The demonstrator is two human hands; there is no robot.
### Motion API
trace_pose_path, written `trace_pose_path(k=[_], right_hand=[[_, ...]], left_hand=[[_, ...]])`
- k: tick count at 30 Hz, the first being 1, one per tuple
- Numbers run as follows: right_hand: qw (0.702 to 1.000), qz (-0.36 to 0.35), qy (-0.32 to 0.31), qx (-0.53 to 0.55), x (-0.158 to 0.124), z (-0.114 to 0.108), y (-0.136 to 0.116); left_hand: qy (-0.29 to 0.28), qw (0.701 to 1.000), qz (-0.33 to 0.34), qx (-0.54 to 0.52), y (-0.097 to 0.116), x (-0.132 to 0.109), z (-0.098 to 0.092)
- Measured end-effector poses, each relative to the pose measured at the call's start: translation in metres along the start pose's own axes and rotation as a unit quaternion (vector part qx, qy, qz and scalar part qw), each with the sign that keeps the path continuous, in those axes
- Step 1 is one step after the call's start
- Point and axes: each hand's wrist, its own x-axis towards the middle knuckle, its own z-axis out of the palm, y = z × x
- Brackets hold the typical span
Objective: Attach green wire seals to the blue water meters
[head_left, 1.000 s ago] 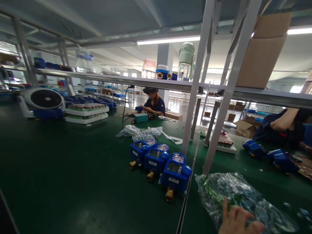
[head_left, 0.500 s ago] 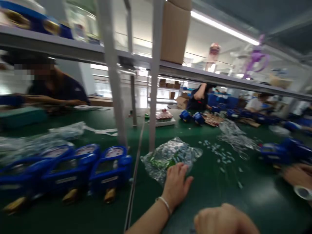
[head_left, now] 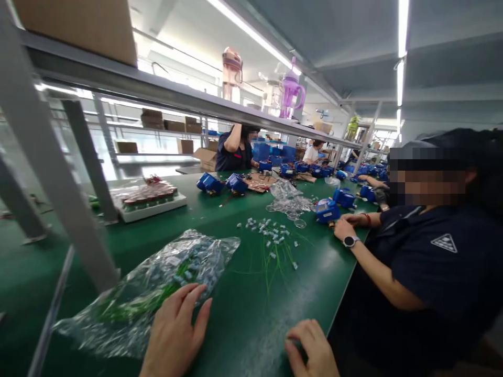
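Note:
My left hand (head_left: pixel 176 327) lies at the near edge of a clear plastic bag (head_left: pixel 129 293), its fingers stretched out and apart from the thumb, with no object in its grasp. Inside the bag are green wires (head_left: pixel 133 309) with small light-blue connectors. My right hand (head_left: pixel 312 348) is low in the view over the green table (head_left: pixel 251 324), fingers loosely bent, thumb apart, nothing visible in it. Beyond both hands, several loose light-blue connectors (head_left: pixel 275 235) with thin green wires are scattered on the table.
At right a co-worker (head_left: pixel 432 272) handles a blue meter (head_left: pixel 327 211). More blue meters (head_left: pixel 237 183) and crumpled clear plastic (head_left: pixel 288 196) lie farther back. A white tray (head_left: pixel 157 209) of parts stands behind a shelf post (head_left: pixel 66 157). Bottles (head_left: pixel 291 94) stand on the shelf above.
The view has swung to the right, bringing the co-worker into full sight. My left hand remains at the bag; the fingers of my right hand now show more loosely.

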Motion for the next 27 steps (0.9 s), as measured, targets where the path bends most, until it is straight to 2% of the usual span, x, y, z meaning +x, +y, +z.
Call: trace_pose_path(k=[2, 5, 8, 10, 13, 16, 21, 24, 27], right_hand=[[0.999, -0.005, -0.023, -0.038, 0.018, -0.004, -0.008], [0.991, -0.034, -0.119, -0.054, 0.046, 0.001, -0.030], [0.967, -0.121, -0.221, -0.046, 0.076, 0.021, -0.049], [0.947, -0.175, -0.258, -0.071, 0.099, 0.038, -0.054], [0.938, -0.185, -0.256, -0.139, 0.134, 0.062, -0.049], [0.950, -0.122, -0.218, -0.189, 0.160, 0.071, -0.035], [0.944, -0.001, -0.177, -0.277, 0.173, 0.056, -0.015], [0.937, 0.002, -0.184, -0.297, 0.174, 0.042, -0.023], [0.936, -0.033, -0.186, -0.296, 0.180, 0.041, -0.041]], left_hand=[[-0.028, 0.999, 0.008, -0.028, 0.003, 0.000, 0.003], [-0.102, 0.993, 0.000, -0.065, 0.003, -0.002, 0.008], [-0.155, 0.983, -0.024, -0.091, -0.002, -0.004, 0.013], [-0.168, 0.979, -0.046, -0.102, -0.007, -0.004, 0.015], [-0.181, 0.973, -0.085, -0.116, -0.013, -0.002, 0.014], [-0.194, 0.967, -0.126, -0.105, -0.015, 0.002, 0.010], [-0.203, 0.964, -0.149, -0.086, -0.015, 0.006, 0.011], [-0.204, 0.965, -0.142, -0.086, -0.019, 0.004, 0.019], [-0.205, 0.967, -0.124, -0.086, -0.027, 0.001, 0.029]])
